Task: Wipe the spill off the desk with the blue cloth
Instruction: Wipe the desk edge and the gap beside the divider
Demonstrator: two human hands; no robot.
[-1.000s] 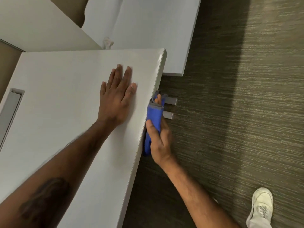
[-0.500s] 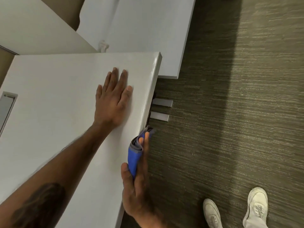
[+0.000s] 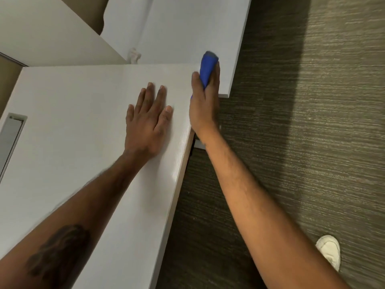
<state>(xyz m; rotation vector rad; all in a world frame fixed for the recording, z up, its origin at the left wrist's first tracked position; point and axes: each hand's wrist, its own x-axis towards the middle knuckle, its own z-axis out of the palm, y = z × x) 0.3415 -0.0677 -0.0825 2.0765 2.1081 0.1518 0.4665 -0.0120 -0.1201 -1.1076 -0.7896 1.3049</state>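
My right hand (image 3: 205, 105) grips the folded blue cloth (image 3: 207, 68) and holds it against the right edge of the white desk (image 3: 73, 122), up at the desk's far right corner. The cloth sticks out past my fingertips. Flat on the desk top lies my left hand (image 3: 149, 124), palm down with fingers spread, a little left of the right hand. No spill shows on the desk surface.
A second white desk (image 3: 187, 28) stands just beyond, with a small white fitting (image 3: 133, 55) at the gap. A grey cable slot (image 3: 10, 140) is set in the desk's left side. Dark carpet (image 3: 302, 122) and my white shoe (image 3: 329, 250) lie to the right.
My right hand has slid the cloth along the desk's side edge, from near me to the far corner. The left hand stays flat in place.
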